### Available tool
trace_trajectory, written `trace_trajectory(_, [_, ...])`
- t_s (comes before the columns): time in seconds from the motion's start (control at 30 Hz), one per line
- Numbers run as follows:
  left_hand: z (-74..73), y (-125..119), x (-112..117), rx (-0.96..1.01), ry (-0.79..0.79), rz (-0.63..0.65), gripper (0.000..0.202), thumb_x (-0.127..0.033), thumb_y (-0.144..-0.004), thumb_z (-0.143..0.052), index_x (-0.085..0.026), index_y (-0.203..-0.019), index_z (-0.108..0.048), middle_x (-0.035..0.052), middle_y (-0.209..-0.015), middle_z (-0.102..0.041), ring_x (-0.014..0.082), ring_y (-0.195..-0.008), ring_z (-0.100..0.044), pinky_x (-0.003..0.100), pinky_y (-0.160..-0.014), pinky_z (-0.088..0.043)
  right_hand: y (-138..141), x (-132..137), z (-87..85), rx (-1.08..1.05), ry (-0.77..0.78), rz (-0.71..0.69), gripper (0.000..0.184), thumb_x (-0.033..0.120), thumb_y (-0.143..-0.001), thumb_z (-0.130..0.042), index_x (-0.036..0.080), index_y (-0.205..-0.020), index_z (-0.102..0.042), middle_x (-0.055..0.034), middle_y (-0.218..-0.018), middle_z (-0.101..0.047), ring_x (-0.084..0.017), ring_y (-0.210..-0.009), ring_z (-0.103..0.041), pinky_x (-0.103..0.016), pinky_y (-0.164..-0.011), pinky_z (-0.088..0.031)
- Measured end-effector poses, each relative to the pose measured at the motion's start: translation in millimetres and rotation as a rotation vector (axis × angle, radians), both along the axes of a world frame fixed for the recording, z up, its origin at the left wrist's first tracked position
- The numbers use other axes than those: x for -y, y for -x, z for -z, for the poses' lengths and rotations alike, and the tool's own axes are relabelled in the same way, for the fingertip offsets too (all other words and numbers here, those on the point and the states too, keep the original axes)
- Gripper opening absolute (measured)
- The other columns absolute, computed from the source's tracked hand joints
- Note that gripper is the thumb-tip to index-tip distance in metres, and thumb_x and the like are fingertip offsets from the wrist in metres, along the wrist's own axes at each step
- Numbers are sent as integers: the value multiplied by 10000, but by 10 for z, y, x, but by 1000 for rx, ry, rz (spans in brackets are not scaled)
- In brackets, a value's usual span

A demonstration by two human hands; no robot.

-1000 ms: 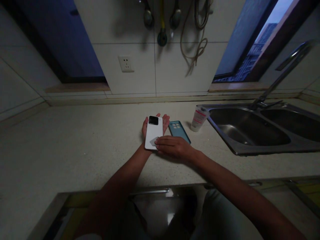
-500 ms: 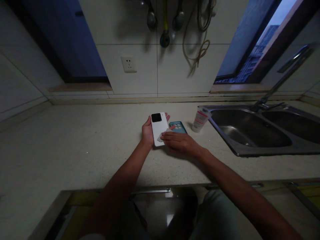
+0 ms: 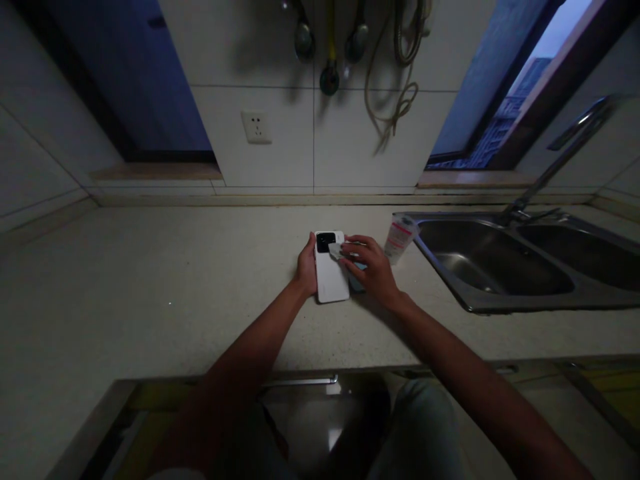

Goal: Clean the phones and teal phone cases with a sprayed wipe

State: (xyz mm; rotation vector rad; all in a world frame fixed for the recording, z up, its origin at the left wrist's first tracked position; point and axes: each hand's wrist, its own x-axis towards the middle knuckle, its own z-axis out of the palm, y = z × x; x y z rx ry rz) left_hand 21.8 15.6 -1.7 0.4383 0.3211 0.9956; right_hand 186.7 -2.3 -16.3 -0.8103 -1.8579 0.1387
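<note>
A white smartphone (image 3: 332, 280) is held above the counter with its back and dark camera block facing up. My left hand (image 3: 306, 268) grips it along the left edge, thumb by the camera. My right hand (image 3: 373, 267) pinches a small pale cloth or wipe (image 3: 335, 251), which lies against the lower right of the camera block. The blue phone case (image 3: 357, 285) rests just right of the phone, mostly hidden under my right hand. Beyond that hand stands a clear plastic cup (image 3: 399, 237) with red print, tilted in the view.
A steel double sink (image 3: 467, 303) with a tall faucet (image 3: 560, 160) is set into the counter (image 3: 225, 267) on the right. Behind, a tiled wall carries a socket (image 3: 257, 127), pipe fittings and a looped cord (image 3: 400, 107). Drawer fronts run below the counter's edge.
My right hand has moved the cloth from the phone's lower end up to its camera block. The phone and my left hand have shifted slightly right, and the case is now mostly covered.
</note>
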Motion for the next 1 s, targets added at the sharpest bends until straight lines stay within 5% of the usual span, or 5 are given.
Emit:
trace_trajectory(0.3, [15, -96, 43, -3, -14, -57, 620, -608, -979, -384, -151, -1273, -683, 151, -1080, -762, 312, -1047, -719, 439, -930, -554, 197, 66, 19, 299, -171, 109, 214, 184, -981, -556, 203, -1063, -752, -111, -1004, -696, -247, -927, -638, -376, -761, -559])
trace_trajectory(0.47, [53, -90, 34, -32, 1, -102, 626, -608, -993, -353, -154, -1272, -681, 157, -1102, -761, 309, -1084, -710, 460, -971, -547, 304, 160, -27, 465, -154, -75, 233, 123, -943, -581, 170, -1104, -744, -126, -1032, -710, -239, -955, -644, -359, -778, -536])
trace_trajectory(0.7, [-41, -63, 63, -16, 20, -164, 599, -530, -1029, -302, -141, -1357, -618, 148, -1183, -746, 301, -1118, -700, 463, -966, -557, 85, 307, -169, 737, 145, -613, 159, 135, -922, -610, 160, -861, -754, -49, -805, -687, -143, -702, -626, -253, -653, -476])
trace_trajectory(0.87, [-85, -29, 63, 9, 19, -166, 676, -562, -1022, -281, -95, -1431, -547, 182, -1257, -711, 319, -1144, -686, 482, -989, -537, 69, 364, -224, 440, 121, -613, 169, 223, -954, -569, 169, -936, -728, -71, -872, -711, -165, -799, -659, -281, -735, -513])
trace_trajectory(1.0, [-58, 19, 23, 4, 22, -141, 706, -581, -1009, -280, -80, -1422, -556, 201, -1216, -722, 338, -1140, -688, 481, -981, -531, 52, 320, -245, 90, 72, -286, 125, 236, -935, -578, 206, -933, -699, -42, -834, -709, -171, -755, -645, -310, -711, -509])
